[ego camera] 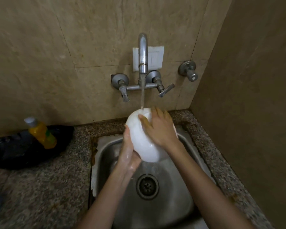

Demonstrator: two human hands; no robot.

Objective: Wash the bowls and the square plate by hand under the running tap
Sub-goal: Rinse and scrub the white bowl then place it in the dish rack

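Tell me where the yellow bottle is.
In the head view, the yellow bottle leans on something black on the counter, left of the sink.

Dim, warm light, dark wide-angle corners, motion blur, soft focus at the edges.
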